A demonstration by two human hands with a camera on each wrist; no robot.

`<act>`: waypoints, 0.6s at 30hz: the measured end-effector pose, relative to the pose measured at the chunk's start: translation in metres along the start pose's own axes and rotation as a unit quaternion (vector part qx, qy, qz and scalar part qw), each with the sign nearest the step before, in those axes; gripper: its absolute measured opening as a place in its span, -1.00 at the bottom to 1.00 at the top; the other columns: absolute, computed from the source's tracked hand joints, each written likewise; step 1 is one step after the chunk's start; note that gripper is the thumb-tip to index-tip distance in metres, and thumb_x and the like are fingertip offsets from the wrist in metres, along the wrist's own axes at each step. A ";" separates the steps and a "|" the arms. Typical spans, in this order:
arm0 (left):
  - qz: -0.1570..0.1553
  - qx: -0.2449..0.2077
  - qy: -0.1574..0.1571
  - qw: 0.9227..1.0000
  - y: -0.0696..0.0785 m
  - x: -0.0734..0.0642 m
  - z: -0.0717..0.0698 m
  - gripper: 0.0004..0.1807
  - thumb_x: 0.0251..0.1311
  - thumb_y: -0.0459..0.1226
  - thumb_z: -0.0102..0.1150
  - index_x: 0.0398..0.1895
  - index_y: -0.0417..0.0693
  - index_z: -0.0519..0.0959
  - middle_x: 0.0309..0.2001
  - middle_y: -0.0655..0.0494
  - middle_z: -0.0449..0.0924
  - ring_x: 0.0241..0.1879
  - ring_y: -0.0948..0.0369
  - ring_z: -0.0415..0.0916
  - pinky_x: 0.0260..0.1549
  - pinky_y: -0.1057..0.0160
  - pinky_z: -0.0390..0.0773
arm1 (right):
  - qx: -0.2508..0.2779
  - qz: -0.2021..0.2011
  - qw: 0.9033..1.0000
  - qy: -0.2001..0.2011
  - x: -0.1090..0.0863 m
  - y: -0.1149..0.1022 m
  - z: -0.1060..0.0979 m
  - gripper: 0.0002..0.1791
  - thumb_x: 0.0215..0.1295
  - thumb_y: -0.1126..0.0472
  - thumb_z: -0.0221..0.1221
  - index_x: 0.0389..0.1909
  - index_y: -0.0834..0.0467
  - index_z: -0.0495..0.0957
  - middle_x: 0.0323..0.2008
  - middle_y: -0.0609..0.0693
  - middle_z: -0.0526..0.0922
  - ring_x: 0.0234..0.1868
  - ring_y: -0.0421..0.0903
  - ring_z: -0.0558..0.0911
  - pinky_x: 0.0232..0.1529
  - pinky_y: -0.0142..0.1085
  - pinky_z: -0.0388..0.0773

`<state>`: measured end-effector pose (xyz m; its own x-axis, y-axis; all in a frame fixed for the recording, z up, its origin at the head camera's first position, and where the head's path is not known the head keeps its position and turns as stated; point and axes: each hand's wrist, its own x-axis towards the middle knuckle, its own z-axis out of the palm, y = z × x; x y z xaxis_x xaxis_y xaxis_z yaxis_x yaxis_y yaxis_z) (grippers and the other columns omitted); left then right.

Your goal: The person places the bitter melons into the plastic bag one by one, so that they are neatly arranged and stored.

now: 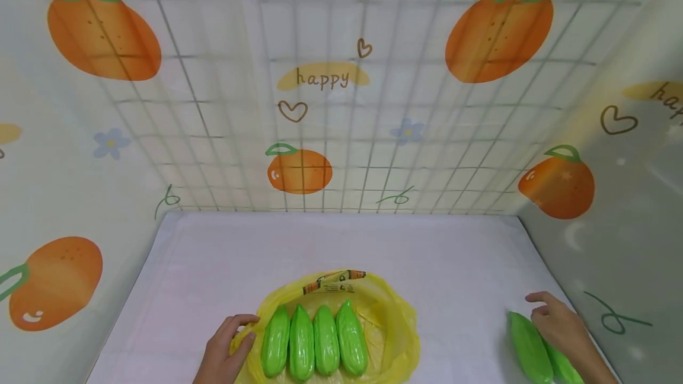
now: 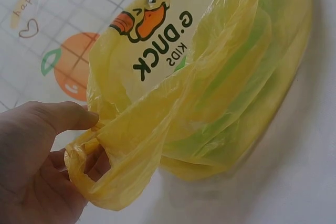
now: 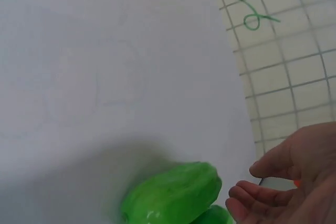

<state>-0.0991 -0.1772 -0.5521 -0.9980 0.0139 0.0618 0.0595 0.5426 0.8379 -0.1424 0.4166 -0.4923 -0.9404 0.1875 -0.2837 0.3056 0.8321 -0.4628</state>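
Note:
A yellow plastic bag (image 1: 402, 313) lies wide-mouthed on the table, with a duck print (image 2: 147, 17) inside its far wall. Several glossy green, elongated model fruits (image 1: 301, 342) with pointed tips lie side by side in it. At the bag's left edge, my left hand (image 1: 226, 345) pinches the rim, its thumb and fingers about a handle loop (image 2: 118, 182). Far to the right, my right hand (image 1: 557, 322) hovers just over two more green fruits (image 1: 530, 348), its fingers loosely bent and holding nothing. In the right wrist view, a gap shows between this hand and the nearer fruit (image 3: 173, 192).
A white table (image 1: 331, 242) carries everything. Behind and at both sides stand sheets printed with oranges (image 1: 299, 172) and grid lines; the right-hand sheet (image 1: 629, 253) comes close to my right hand.

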 end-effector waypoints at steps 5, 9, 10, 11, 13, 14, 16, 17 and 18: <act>0.006 0.000 0.006 1.000 -0.001 0.000 0.001 -0.79 0.36 -0.27 0.22 0.00 0.17 0.61 -0.06 0.32 0.55 0.06 0.15 0.51 -0.02 -0.03 0.47 | -0.025 0.019 0.999 0.012 0.006 0.012 0.006 -0.56 0.25 0.46 0.01 0.14 0.53 0.30 -0.22 0.41 0.59 -0.26 0.20 0.60 -0.32 -0.01 0.52; 0.011 0.001 0.009 1.000 -0.001 -0.001 0.000 -0.78 0.36 -0.27 0.22 0.01 0.17 0.61 -0.05 0.33 0.55 0.06 0.15 0.51 -0.03 -0.03 0.47 | -0.047 0.022 0.998 0.019 0.007 0.019 0.011 -0.60 0.28 0.41 0.03 0.12 0.49 0.35 -0.23 0.40 0.61 -0.29 0.15 0.61 -0.33 -0.01 0.51; 0.013 0.000 0.009 1.000 -0.001 -0.001 0.000 -0.78 0.36 -0.27 0.22 0.01 0.16 0.60 -0.05 0.32 0.55 0.06 0.15 0.50 -0.02 -0.04 0.47 | -0.049 0.021 0.998 0.016 0.007 0.020 0.011 -0.60 0.29 0.38 0.04 0.11 0.48 0.36 -0.21 0.41 0.61 -0.28 0.17 0.61 -0.32 0.00 0.51; 0.013 0.001 0.010 1.000 -0.001 -0.001 0.000 -0.78 0.36 -0.27 0.22 0.01 0.17 0.60 -0.05 0.33 0.55 0.06 0.15 0.50 -0.03 -0.04 0.47 | -0.051 0.020 0.998 0.015 0.007 0.020 0.012 -0.60 0.31 0.35 0.05 0.11 0.47 0.36 -0.20 0.42 0.61 -0.26 0.19 0.61 -0.31 0.02 0.50; 0.014 0.001 0.010 1.000 -0.001 -0.002 0.000 -0.78 0.36 -0.27 0.21 0.01 0.17 0.60 -0.05 0.33 0.55 0.06 0.16 0.51 -0.03 -0.03 0.47 | -0.054 0.016 0.998 0.010 0.006 0.021 0.014 -0.56 0.34 0.24 0.09 0.11 0.46 0.37 -0.18 0.41 0.62 -0.25 0.20 0.62 -0.29 0.04 0.50; 0.015 0.001 0.010 1.000 -0.002 -0.002 0.000 -0.78 0.36 -0.27 0.21 0.02 0.17 0.60 -0.05 0.33 0.55 0.06 0.16 0.51 -0.03 -0.03 0.47 | -0.055 0.015 0.998 0.006 0.006 0.021 0.014 -0.52 0.35 0.18 0.13 0.11 0.46 0.37 -0.19 0.40 0.63 -0.25 0.21 0.62 -0.29 0.05 0.50; 0.017 0.002 0.010 1.000 -0.002 -0.002 0.000 -0.79 0.37 -0.26 0.21 0.02 0.18 0.60 -0.05 0.34 0.55 0.05 0.17 0.51 -0.03 -0.03 0.48 | -0.058 0.016 0.998 0.000 0.006 0.020 0.015 -0.43 0.34 0.06 0.20 0.11 0.46 0.37 -0.19 0.40 0.62 -0.24 0.21 0.62 -0.28 0.05 0.50; 0.018 0.003 0.011 1.000 -0.002 -0.002 0.000 -0.79 0.37 -0.26 0.21 0.02 0.18 0.60 -0.05 0.34 0.54 0.05 0.17 0.51 -0.03 -0.02 0.48 | -0.061 0.017 0.998 -0.005 0.006 0.020 0.016 -0.37 0.32 0.01 0.23 0.12 0.47 0.37 -0.19 0.40 0.62 -0.24 0.21 0.62 -0.28 0.06 0.50; 0.019 0.004 0.011 1.000 -0.002 -0.002 0.000 -0.79 0.37 -0.26 0.21 0.02 0.18 0.60 -0.05 0.34 0.54 0.05 0.17 0.51 -0.04 -0.02 0.48 | -0.065 0.020 0.998 -0.011 0.006 0.020 0.016 -0.32 0.30 -0.04 0.26 0.13 0.47 0.36 -0.19 0.40 0.60 -0.24 0.20 0.62 -0.29 0.05 0.51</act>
<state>-0.0973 -0.1782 -0.5544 -0.9942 0.0158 0.1065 0.0976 0.5484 0.8305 -0.1402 0.4258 -0.5164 -0.9237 0.2115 -0.3194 0.3197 0.8849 -0.3387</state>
